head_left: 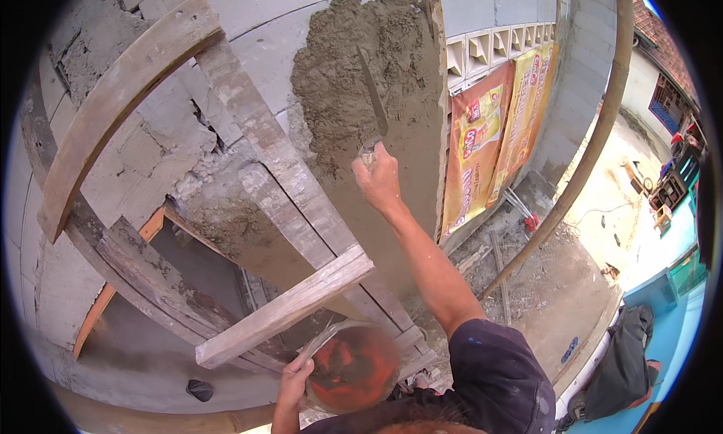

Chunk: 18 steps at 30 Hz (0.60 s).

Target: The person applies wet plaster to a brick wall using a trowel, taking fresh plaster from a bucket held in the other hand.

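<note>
My right hand (pixel 379 179) is wrapped around the handle of a trowel (pixel 373 95), its arm stretched up and forward. The trowel's long narrow blade points up the wall and lies against wet grey mortar (pixel 331 72). The mortar is rough at the top and left, smoother lower down beside the wooden strip (pixel 439 117). Low in the view, my left hand (pixel 294 381) grips the rim of a round bowl (pixel 321 339) close to my body. Its inside looks orange-red, smeared with grey mortar; how much it holds I cannot tell.
A wooden ladder-like frame with a crossbar (pixel 286 306) and a curved plank (pixel 124 117) stands at left before the block wall. A printed banner (pixel 489 132) hangs right of the mortar. A long bamboo pole (pixel 584 170) slants down at right. Dark bag (pixel 621 366) lies lower right.
</note>
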### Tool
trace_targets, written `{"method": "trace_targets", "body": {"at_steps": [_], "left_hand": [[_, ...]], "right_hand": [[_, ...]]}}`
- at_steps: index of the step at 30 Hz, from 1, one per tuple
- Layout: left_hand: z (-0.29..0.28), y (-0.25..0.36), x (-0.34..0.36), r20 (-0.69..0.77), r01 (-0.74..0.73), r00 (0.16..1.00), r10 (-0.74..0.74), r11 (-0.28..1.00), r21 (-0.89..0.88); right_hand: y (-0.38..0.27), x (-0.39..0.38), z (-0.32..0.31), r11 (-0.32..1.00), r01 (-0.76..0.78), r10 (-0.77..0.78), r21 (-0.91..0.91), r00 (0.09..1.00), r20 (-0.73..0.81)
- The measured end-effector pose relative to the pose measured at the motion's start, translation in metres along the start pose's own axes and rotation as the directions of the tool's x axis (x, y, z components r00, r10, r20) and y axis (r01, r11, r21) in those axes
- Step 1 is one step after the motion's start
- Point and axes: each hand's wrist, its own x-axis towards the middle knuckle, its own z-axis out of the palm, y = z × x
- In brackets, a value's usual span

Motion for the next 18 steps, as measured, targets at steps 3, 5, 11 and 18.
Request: {"method": "trace_targets", "body": {"at_steps": [3, 5, 11, 18], "left_hand": [[-0.007, 0.001, 0.001, -0.010, 0.015, 1.000, -0.015, 0.997, 0.075], [-0.005, 0.001, 0.000, -0.005, 0.024, 1.000, -0.024, 0.997, 0.074], [0.001, -0.003, 0.007, -0.015, -0.039, 0.999, 0.041, 0.995, 0.091], [-0.002, 0.010, 0.015, 0.042, 0.067, 0.997, -0.069, 0.997, 0.045]], "right_hand": [[0.029, -0.009, -0.041, 0.940, -0.284, 0.289, 0.190, 0.957, 0.002], [0.052, -0.007, -0.074, 0.906, -0.357, 0.372, 0.226, 0.928, -0.025], [0.160, 0.048, -0.130, 0.886, -0.197, 0.069, -0.420, 0.951, -0.302], [0.141, 0.137, -0.118, 0.825, 0.128, -0.249, -0.550, 0.957, -0.151]]}}
